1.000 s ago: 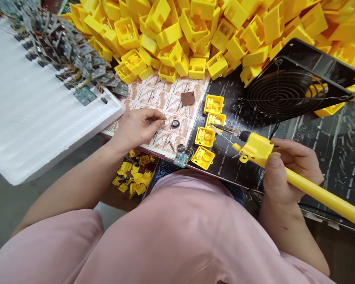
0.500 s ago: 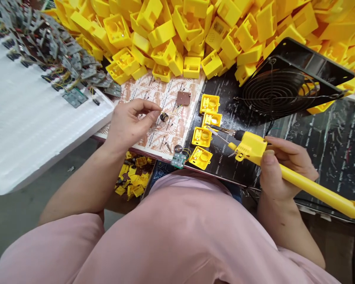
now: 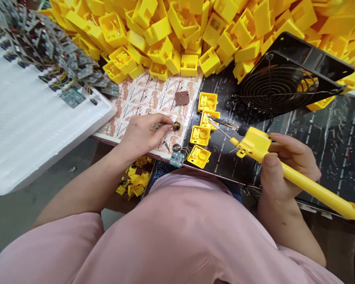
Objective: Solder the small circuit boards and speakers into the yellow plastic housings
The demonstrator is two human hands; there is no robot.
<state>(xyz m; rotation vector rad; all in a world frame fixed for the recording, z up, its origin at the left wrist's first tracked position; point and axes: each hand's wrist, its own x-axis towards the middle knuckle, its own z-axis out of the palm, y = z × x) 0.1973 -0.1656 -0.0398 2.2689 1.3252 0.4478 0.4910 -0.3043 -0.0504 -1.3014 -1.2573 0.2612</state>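
Observation:
My left hand point(image 3: 149, 133) pinches a small round black speaker point(image 3: 176, 126) with thin wires, held over the patterned paper. Its wires run up to a brown circuit board point(image 3: 182, 98). In my right hand point(image 3: 290, 165) is a yellow soldering iron point(image 3: 258, 146) with a wire feed tube. The iron's tip reaches into a small yellow plastic case point(image 3: 214, 115), second from the far end of a short column. Nearest me, a green circuit board point(image 3: 176, 158) with its own round speaker point(image 3: 176, 148) is wired to the closest yellow case point(image 3: 199, 156).
A large heap of yellow cases point(image 3: 159, 51) lines the back. At the back right a black fan point(image 3: 284, 83) leans on the bench. A white foam slab point(image 3: 41, 130) at the left bears many wired circuit boards point(image 3: 72, 97). Below the edge sits a box of yellow parts point(image 3: 136, 179).
My left hand has moved right with the speaker, closer to the yellow cases. The iron has shifted slightly, its tip still at the second case. The view has moved a little.

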